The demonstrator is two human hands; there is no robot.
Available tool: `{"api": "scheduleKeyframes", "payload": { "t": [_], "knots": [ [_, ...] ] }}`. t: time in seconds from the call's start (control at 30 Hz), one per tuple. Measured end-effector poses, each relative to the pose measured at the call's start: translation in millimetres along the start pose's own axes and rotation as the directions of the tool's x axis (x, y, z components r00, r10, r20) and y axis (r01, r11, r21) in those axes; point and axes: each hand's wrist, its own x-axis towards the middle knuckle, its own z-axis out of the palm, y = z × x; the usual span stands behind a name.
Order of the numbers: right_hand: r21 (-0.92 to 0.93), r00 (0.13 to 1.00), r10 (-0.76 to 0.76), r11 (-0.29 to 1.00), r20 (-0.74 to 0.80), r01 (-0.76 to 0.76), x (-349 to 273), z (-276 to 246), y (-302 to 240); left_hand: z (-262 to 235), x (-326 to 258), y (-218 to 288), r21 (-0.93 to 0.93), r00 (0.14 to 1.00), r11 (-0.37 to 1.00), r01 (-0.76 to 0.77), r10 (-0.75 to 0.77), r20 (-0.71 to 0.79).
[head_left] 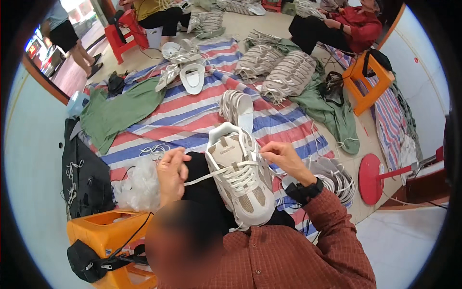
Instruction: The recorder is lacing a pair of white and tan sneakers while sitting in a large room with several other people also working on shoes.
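A beige and white sneaker (243, 192) rests on my lap, its heel opening pointing away from me and its toe toward me. White lace (238, 178) crosses its tongue through the eyelets. To the left of the shoe, my left hand (172, 169) is closed with curled fingers on one length of the shoelace, which stretches from the eyelets. My right hand (286, 158) pinches at the right eyelet edge, thumb and forefinger together on a thin piece of lace. Just beyond the shoe's heel stands a stack of shoe uppers (237, 108).
A striped tarpaulin (192, 113) covers the floor, with rows of laced shoes (288, 74) farther off. An orange stool (103, 226) and a clear plastic bag (139, 185) are at my left. More laces and uppers (334, 176) lie right. Other people sit at the far side.
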Motion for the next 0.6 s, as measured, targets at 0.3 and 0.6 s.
{"api": "scheduleKeyframes", "payload": {
  "t": [0.3, 0.6],
  "knots": [
    [0.009, 0.988, 0.014, 1.000, 0.151, -0.015, 6, 11, 0, 92, -7, -11, 0.134, 0.914, 0.982, 0.132, -0.173, 0.367],
    [0.096, 0.949, 0.120, 0.983, 0.293, -0.154, 16, 8, -2, 105, -9, -9, 0.608, 0.887, 0.793, -0.034, -0.256, 0.383]
  ]
}}
